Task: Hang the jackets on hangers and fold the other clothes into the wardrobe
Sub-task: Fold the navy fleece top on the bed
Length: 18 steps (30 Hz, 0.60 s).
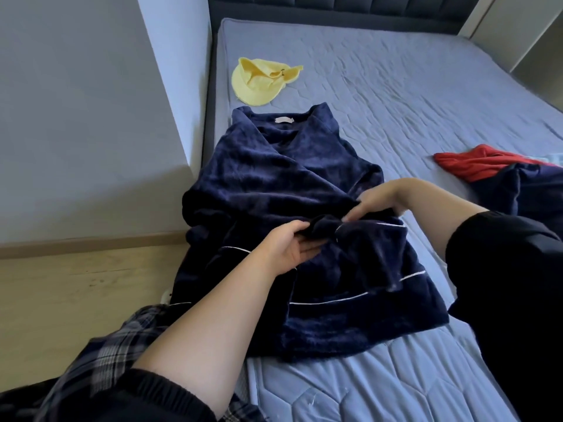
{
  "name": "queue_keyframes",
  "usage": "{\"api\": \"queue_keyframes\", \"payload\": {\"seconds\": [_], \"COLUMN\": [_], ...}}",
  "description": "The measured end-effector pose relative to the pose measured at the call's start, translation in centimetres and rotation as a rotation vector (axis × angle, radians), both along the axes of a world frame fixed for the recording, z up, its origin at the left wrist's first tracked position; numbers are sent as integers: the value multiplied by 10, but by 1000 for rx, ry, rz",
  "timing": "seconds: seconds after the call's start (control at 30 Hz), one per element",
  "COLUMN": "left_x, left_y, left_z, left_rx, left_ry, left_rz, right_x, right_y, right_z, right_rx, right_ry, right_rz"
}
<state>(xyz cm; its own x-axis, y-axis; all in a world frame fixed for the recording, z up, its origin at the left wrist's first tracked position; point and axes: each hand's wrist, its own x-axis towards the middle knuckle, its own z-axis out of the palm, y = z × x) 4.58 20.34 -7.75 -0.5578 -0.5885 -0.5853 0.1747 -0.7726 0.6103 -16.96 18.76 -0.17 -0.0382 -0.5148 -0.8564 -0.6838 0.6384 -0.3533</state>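
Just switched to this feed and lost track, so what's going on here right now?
A person has a dark blue robe spread on the bed. The left hand and right hand both pinch its belt at the waist, where it bunches into a knot. A yellow cloth lies beyond the collar; a red garment lies to the right.

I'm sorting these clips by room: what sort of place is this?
Most likely a bedroom: a wide blue-grey quilted mattress with a dark padded headboard, and clothes lying on it, a navy plush robe with white piping and a crumpled yellow garment.
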Motion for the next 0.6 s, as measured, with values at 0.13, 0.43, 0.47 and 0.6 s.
{"api": "queue_keyframes", "payload": {"seconds": [0.13,0.43,0.47,0.6], "left_x": [5,7,8,11], "left_y": [9,6,5,-4], "left_z": [-13,-23,-20,-22], "left_rx": [58,87,97,65], "left_ry": [-105,-185,-181,-268], "left_rz": [-49,37,48,189], "right_x": [-5,4,10,18], "right_y": [15,9,6,-5], "right_z": [-22,-57,-58,-72], "right_rx": [134,-183,-284,-395], "right_ry": [275,315,201,273], "right_rz": [200,65,-84,-155]}}
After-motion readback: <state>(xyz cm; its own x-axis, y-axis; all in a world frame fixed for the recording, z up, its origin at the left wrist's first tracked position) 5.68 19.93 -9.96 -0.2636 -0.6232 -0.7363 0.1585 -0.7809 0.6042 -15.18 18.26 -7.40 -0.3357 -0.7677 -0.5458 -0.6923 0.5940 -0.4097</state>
